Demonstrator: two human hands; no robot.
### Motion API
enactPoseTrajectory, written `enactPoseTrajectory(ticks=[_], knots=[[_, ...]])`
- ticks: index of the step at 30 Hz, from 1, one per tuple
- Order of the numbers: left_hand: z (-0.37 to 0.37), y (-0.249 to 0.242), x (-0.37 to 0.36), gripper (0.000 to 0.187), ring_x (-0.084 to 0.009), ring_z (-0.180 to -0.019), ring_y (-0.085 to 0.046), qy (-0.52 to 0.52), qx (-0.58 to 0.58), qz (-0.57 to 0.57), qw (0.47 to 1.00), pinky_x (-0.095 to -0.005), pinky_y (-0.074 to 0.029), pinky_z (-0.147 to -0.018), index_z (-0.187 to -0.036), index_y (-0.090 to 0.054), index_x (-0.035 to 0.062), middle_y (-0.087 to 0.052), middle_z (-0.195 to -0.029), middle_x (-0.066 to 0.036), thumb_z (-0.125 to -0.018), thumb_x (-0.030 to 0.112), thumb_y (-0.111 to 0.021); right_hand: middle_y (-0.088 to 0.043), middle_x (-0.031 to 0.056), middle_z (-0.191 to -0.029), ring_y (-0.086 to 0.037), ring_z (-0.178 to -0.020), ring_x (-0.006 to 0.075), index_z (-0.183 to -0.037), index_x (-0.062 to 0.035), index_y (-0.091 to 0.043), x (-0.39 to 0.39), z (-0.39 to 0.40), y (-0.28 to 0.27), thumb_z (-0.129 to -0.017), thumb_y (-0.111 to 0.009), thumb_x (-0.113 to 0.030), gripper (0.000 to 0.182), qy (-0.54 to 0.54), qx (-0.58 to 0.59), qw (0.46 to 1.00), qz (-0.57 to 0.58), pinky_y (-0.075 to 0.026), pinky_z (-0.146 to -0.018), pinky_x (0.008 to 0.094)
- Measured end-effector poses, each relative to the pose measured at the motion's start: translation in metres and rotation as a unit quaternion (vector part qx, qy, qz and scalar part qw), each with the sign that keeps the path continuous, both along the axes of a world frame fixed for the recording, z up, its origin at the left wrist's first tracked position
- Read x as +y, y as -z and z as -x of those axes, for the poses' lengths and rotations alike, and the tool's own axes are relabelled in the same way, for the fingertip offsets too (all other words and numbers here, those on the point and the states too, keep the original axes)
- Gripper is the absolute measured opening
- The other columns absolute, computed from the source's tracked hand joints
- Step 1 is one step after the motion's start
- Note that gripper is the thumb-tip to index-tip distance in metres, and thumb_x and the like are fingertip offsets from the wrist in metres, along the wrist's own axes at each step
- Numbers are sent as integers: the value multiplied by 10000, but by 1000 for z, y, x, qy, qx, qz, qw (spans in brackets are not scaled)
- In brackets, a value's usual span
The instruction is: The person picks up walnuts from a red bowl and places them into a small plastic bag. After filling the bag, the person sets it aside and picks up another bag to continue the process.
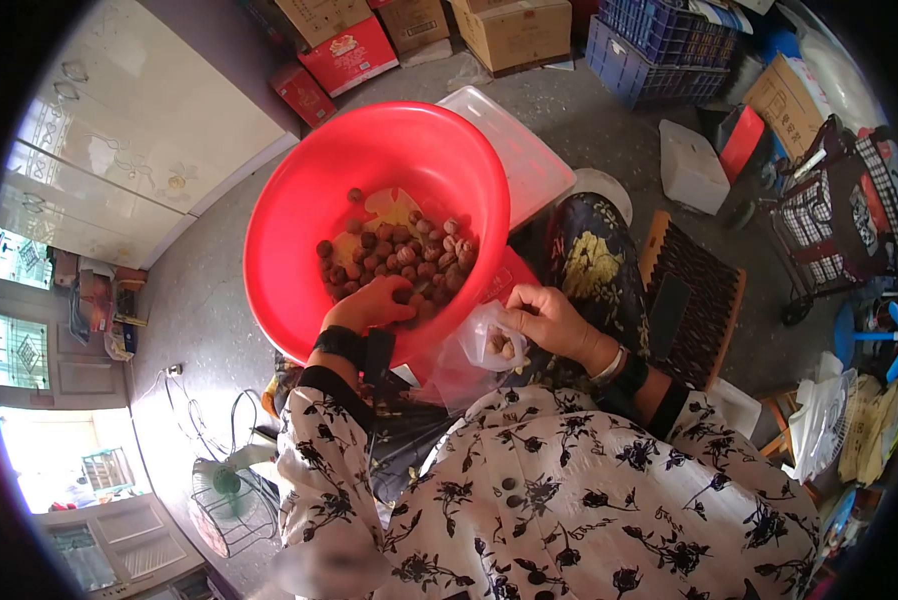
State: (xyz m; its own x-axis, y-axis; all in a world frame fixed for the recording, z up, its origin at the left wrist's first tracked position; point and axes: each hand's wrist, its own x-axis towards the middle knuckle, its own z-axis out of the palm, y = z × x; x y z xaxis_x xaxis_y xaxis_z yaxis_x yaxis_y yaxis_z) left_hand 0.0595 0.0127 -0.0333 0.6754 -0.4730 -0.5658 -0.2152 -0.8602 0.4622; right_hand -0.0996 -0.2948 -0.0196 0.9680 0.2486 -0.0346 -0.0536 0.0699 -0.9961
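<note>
Left hand (pixel 369 303) reaching over the near rim of a red basin (pixel 299 210), fingers curled down into the heap of brown nuts (pixel 399 255); whether closed on any nut cannot be told, the fingertips being buried in the pile. Nuts spread ahead of and beyond those fingers, across the bottom of the basin, with a yellow patch of the basin floor showing past them. Right hand (pixel 549 318) just outside the basin rim, fingers pinched shut on the mouth of a clear plastic bag (pixel 484 345). Bag hanging below and to the inner side of those fingers, between the two hands, with a few nuts visible inside it. Black cuff on each wrist; patterned black-and-white sleeves behind both hands. White plastic lid (pixel 524 150) on the floor beyond the basin, well past the right fingers. Dark woven stool (pixel 704 300) to the outer side of the right hand. Cardboard boxes (pixel 514 30) and blue crates (pixel 649 45) far beyond, at the wall.
</note>
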Motion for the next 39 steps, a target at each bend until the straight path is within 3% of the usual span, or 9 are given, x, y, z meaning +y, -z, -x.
enactPoseTrajectory(ticks=[7, 16, 28, 29, 32, 34, 35, 37, 39], knots=[[1, 5, -8, 528, -256, -1008, -682, 10, 47, -15, 999, -381, -553, -849, -1250, -635, 92, -700, -1097, -138, -793, 316, -774, -693, 41, -787, -668, -706, 87, -848, -20, -596, 1, -1, 2, -980, -673, -158, 206, -10, 25, 999, -26, -533, -624, 265], [18, -28, -24, 512, -142, -978, -625, -59, 177, -2, 982, -321, -517, -843, -1219, -644, 87, -683, -1082, -53, -779, 320, -764, -660, -14, -818, -567, -756, 24, -862, -45, -608, 1, 0, -1, -974, -684, -164, 180, -14, 29, 999, -21, -478, -660, 218], [4, -1, -12, 442, -161, -838, -667, -73, 209, -16, 975, -331, -547, -763, -1107, -701, 47, -721, -979, -53, -767, 319, -776, -632, -30, -797, -546, -738, 24, -853, -48, -612, 1, 0, -4, -969, -690, -168, 184, -10, 27, 1000, -12, -469, -655, 223], [2, -1, -10, 442, -161, -838, -667, -73, 209, -16, 975, -331, -547, -763, -1107, -701, 47, -721, -979, -53, -767, 319, -776, -660, 8, -807, -617, -729, 65, -857, -33, -607, 1, 0, -3, -977, -676, -160, 188, -11, 15, 1000, -7, -508, -652, 245], [5, -33, -10, 339, -145, -765, -649, -103, 234, 33, 966, -295, -519, -648, -1033, -704, 43, -709, -895, -48, -830, 313, -731, -689, 46, -821, -687, -720, 105, -862, -16, -603, 0, 0, 1, -985, -661, -145, 187, -12, 2, 1000, -1, -547, -648, 266], [7, -48, -1, 397, -132, -761, -630, -193, 259, 169, 931, -286, -481, -601, -1123, -670, 75, -693, -926, -44, -928, 418, -629, -689, 45, -825, -687, -720, 103, -864, -15, -604, 0, 0, 0, -984, -660, -138, 181, -13, -1, 1000, 1, -547, -647, 266], [7, -54, 3, 397, -132, -761, -630, -193, 258, 168, 931, -286, -481, -601, -1123, -670, 75, -693, -926, -44, -928, 418, -629, -657, 7, -815, -613, -733, 63, -862, -26, -610, 0, 0, -2, -975, -673, -143, 174, -9, 4, 1000, 5, -507, -655, 243], [10, -66, 8, 403, -164, -721, -634, -311, 308, 305, 846, -250, -423, -506, -1117, -658, 70, -693, -911, -86, -960, 429, -563, -625, -31, -805, -539, -746, 24, -861, -37, -616, 0, 0, -3, -965, -686, -148, 167, -5, 8, 1000, 7, -466, -663, 221], [19, -76, 7, 399, -181, -709, -636, -340, 314, 379, 801, -238, -406, -477, -1136, -651, 73, -690, -923, -109, -972, 422, -548, -693, 39, -813, -693, -719, 104, -863, -18, -605, 0, 0, -4, -983, -655, -116, 163, -9, -3, 1000, 7, -549, -646, 265]])
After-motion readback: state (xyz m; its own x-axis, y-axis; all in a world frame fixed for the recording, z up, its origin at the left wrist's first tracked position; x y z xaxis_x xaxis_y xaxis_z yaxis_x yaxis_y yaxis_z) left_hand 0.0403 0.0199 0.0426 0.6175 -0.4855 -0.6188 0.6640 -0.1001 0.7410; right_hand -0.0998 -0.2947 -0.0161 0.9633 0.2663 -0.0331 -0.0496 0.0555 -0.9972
